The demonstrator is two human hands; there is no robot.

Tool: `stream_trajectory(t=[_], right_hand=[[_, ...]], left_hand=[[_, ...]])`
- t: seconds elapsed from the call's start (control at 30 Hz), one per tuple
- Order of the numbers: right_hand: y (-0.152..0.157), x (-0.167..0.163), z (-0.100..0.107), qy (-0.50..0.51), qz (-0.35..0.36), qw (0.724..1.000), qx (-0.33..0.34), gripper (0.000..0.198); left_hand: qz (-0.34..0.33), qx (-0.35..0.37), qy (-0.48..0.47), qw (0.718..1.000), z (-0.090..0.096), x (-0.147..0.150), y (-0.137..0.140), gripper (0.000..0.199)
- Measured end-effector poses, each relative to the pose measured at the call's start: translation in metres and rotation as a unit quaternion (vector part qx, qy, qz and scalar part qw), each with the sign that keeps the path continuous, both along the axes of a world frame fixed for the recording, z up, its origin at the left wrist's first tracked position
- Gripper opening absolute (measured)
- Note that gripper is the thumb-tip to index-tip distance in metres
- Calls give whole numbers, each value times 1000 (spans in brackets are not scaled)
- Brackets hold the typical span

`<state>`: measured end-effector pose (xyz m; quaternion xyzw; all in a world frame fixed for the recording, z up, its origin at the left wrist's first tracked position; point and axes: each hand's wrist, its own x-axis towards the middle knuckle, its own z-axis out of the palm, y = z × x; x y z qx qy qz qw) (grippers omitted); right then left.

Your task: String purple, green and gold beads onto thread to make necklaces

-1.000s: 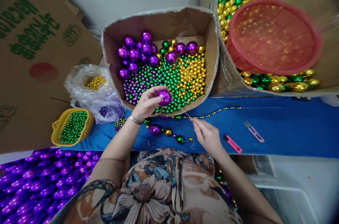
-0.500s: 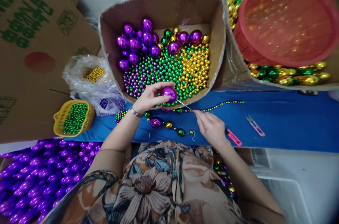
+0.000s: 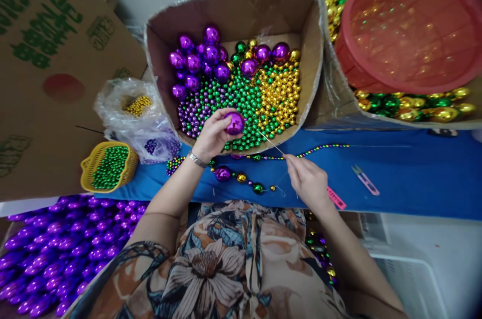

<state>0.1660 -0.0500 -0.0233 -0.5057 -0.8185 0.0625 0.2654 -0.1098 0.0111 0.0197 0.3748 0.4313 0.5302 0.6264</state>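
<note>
My left hand [image 3: 211, 133] grips a large shiny purple bead [image 3: 234, 123] over the front of a cardboard box [image 3: 233, 12] of loose beads. Between the fingertips of my right hand [image 3: 307, 178] is a long thin needle [image 3: 271, 143], its tip pointing up and left, apart from the purple bead. Below the hands, a partly strung bead strand [image 3: 223, 174] with purple, gold and green beads lies on the blue cloth [image 3: 406, 178]. A string of small mixed beads [image 3: 320, 149] runs to the right behind my right hand.
On the left stand a yellow basket [image 3: 85, 178] of green beads and plastic bags [image 3: 113, 103] with beads. Pink-handled snips [image 3: 367, 182] and a pink tag [image 3: 336, 198] lie to the right. A red basin [image 3: 350, 37] rests on another bead box. Purple beads [image 3: 64, 253] fill the lower left.
My left hand has drawn the purple bead slightly up and left and turned it. My right hand has shifted right with the needle, whose tip now stands away from the bead.
</note>
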Motion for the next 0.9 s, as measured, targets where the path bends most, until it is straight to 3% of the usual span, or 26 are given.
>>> stream_trajectory(t=[0.23, 0.47, 0.77, 0.9], right_hand=[[-19, -20, -7, 39, 65, 997, -23, 25], [-21, -20, -10, 23, 40, 999, 2, 21], [-23, -23, -9, -1, 35, 999, 7, 21], [-24, -28, -7, 33, 37, 999, -7, 20]], left_hand=[[46, -66, -95, 992, -16, 27, 1, 39], [120, -104, -195, 968, -13, 49, -4, 35], [152, -76, -205, 964, -8, 58, -9, 28], [146, -29, -158, 976, -17, 65, -16, 42]])
